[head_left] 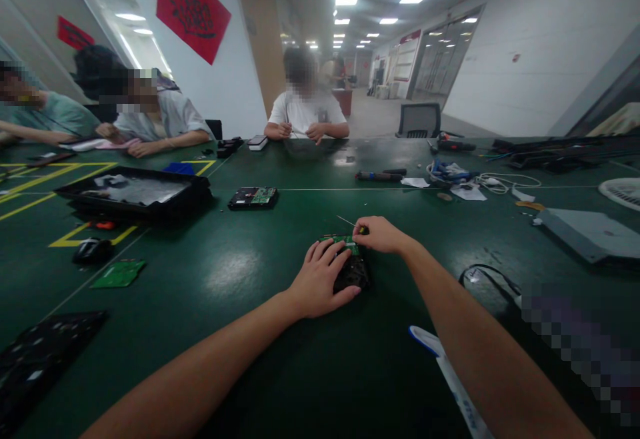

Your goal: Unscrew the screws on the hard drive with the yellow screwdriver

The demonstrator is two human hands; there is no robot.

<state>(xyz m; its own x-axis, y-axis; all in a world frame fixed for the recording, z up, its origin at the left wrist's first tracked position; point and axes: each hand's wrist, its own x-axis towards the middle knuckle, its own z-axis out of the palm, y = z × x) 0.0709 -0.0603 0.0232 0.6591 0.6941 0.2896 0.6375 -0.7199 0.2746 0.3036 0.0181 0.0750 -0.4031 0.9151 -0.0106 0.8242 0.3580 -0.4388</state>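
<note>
A small black device point(356, 272) with a green circuit board point(349, 244) on top lies on the green table point(250, 292) in front of me. My left hand point(320, 280) rests on the device with fingers curved over its left side, holding it down. My right hand point(381, 234) is closed around a small screwdriver point(350, 223), whose thin metal shaft points left over the board's far edge.
A second black drive with a green board point(253, 197) lies further off. A black tray point(133, 192), a mouse point(93, 250) and a loose green board point(119, 274) sit at left. Cables and tools point(450, 174) lie at right. Three people sit across the table.
</note>
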